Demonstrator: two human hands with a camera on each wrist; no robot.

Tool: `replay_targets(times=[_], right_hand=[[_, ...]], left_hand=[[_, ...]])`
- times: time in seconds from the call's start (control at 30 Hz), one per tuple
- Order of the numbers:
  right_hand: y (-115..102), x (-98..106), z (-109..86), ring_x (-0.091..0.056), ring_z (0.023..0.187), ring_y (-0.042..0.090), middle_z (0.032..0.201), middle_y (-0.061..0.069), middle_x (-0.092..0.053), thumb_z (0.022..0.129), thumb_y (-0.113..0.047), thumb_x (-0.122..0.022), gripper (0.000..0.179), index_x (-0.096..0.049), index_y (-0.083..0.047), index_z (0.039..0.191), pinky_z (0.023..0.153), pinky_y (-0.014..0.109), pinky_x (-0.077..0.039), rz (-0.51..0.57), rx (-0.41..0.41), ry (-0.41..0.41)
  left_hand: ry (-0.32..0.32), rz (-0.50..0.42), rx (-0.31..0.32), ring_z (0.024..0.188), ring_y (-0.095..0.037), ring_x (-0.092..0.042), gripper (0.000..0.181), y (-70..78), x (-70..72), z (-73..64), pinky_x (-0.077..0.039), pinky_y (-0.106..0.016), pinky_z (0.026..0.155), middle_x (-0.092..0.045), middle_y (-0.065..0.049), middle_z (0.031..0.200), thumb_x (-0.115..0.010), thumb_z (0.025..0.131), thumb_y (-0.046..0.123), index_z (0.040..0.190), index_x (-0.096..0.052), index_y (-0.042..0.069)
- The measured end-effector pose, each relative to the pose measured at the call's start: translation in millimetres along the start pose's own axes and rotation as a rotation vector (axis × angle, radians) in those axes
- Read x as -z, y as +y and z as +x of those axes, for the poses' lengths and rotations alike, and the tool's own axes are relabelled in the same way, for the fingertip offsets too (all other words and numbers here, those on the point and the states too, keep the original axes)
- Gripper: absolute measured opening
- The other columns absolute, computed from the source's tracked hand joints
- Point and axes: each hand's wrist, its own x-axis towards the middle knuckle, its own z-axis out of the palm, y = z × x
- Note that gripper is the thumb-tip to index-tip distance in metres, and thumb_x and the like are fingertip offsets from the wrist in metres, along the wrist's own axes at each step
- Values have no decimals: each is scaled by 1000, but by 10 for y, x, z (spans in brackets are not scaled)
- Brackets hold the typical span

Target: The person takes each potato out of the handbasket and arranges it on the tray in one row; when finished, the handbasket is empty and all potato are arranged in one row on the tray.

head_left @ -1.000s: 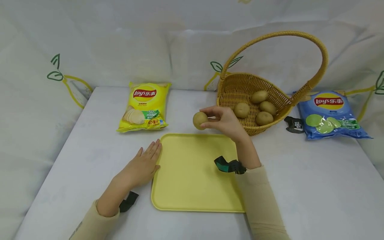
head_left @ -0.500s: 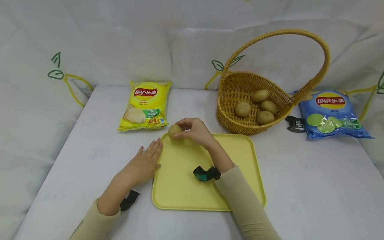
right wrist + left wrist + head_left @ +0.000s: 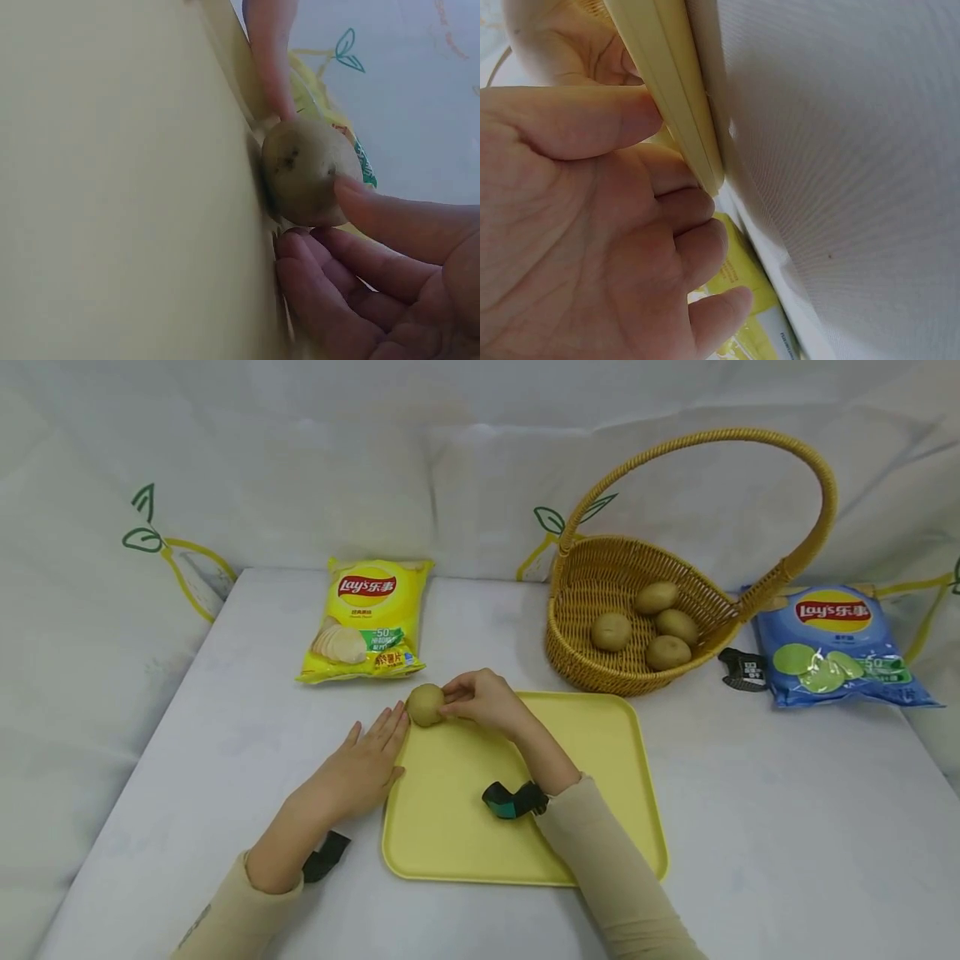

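Observation:
A round potato [image 3: 425, 705] sits at the far left corner of the yellow tray [image 3: 480, 827]. My right hand [image 3: 487, 703] pinches its right side, and in the right wrist view the thumb lies against the potato [image 3: 307, 171] with the curled fingers at its lower edge. Along the tray's left rim rests my left hand [image 3: 363, 770], fingers extended and fingertips right by the potato. From the left wrist view, the thumb of the left hand [image 3: 607, 217] meets the tray's edge [image 3: 667, 82].
A wicker basket [image 3: 573, 656] with a tall handle holds several potatoes behind the tray's right side. At the back left lies a yellow chip bag [image 3: 365, 620], at the right a blue chip bag [image 3: 838, 647]. A small black packet [image 3: 742, 669] lies beside the basket.
My right hand has carried the potato leftward from near the basket and lowered it to the tray's far left corner, its grip now at the potato's right edge. The left hand has stayed put.

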Motion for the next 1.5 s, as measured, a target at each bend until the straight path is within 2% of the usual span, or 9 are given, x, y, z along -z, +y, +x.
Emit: replay_targets(times=[0.43,0.67,0.8,0.9,1.03,1.17,1.3,1.5], right_hand=[[-7,15,76,-67,81,16,92,13,-71,82,-9,-74,28,-69,5,105,69,23,-52,25,37,68],[23,40,99,-66,81,15,93,12,-71,83,-11,-73,27,-69,3,106,70,23,-51,34,15,53],[79,62,6,-65,83,14,96,9,-71,86,-14,-70,27,-69,2,108,72,24,-51,22,-2,-4],[104,153,-159,-66,86,15,97,8,-71,87,-15,-69,29,-68,3,109,74,27,-52,-5,40,-23],[133,444,-433,-66,89,19,100,14,-69,88,-10,-67,27,-66,6,110,77,29,-53,-36,221,36],[192,874,-690,-65,93,17,105,22,-66,87,1,-64,23,-65,10,108,78,27,-53,1,399,134],[319,1339,-860,-64,94,11,107,17,-66,88,4,-62,24,-62,14,110,78,22,-52,101,446,200],[561,1929,-943,-66,93,12,106,5,-69,88,8,-59,27,-61,12,114,78,19,-51,251,452,283]], left_hand=[[10,22,8,142,-36,-9,63,6,78,53,-15,-58,109,-8,-24,154,-48,99,17,146,-16,-11],[13,24,16,142,-35,-10,64,3,56,77,-16,-59,108,-9,-23,154,-49,98,18,146,-17,-10],[-6,18,16,142,-36,-11,65,13,-35,36,-17,-59,108,-10,-23,154,-50,98,19,146,-18,-10],[-17,3,16,141,-36,-12,65,31,-84,-18,-18,-60,107,-11,-23,154,-51,97,19,146,-19,-10],[-14,-17,5,141,-36,-13,64,61,-96,-74,-18,-60,107,-12,-23,154,-51,97,18,146,-20,-10],[-9,-33,-1,141,-35,-12,63,75,-66,-93,-17,-60,107,-11,-23,154,-50,97,17,146,-19,-9],[-5,-34,3,141,-36,-12,63,67,-27,-97,-16,-60,107,-10,-23,154,-50,97,17,146,-19,-9],[20,-40,-5,141,-37,-11,63,55,5,-58,-16,-61,107,-9,-24,154,-49,98,16,146,-18,-10]])
